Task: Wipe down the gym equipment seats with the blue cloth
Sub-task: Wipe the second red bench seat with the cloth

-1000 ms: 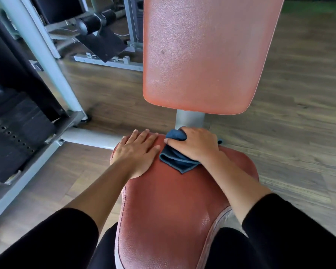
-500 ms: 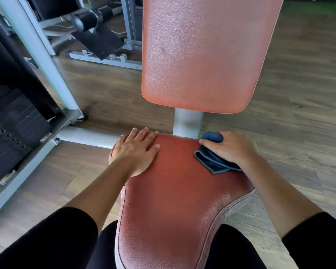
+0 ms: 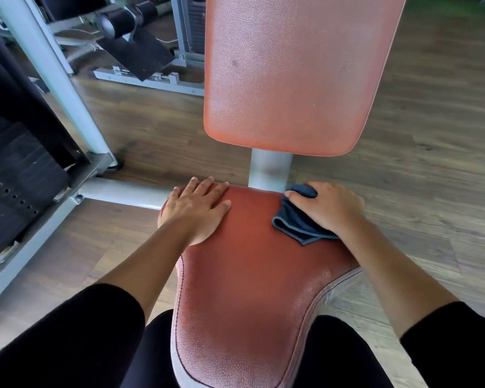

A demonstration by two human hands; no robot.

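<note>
A red padded seat (image 3: pixel 249 275) fills the lower middle of the head view, with its red backrest (image 3: pixel 291 74) standing upright behind it. My right hand (image 3: pixel 328 205) presses a folded blue cloth (image 3: pixel 297 225) onto the seat's far right corner, fingers curled over the cloth. My left hand (image 3: pixel 196 208) lies flat, palm down with fingers apart, on the seat's far left corner and holds nothing. Part of the cloth is hidden under my right hand.
A grey post (image 3: pixel 269 172) joins seat and backrest. A grey machine frame (image 3: pixel 53 79) and a black weight stack (image 3: pixel 14 186) stand close on the left. Another machine's base (image 3: pixel 149 79) lies behind. Wooden floor (image 3: pixel 417 135) stretches to the right.
My right hand slid the blue cloth from the middle of the seat's far edge over to its far right corner. My left hand stayed flat in place.
</note>
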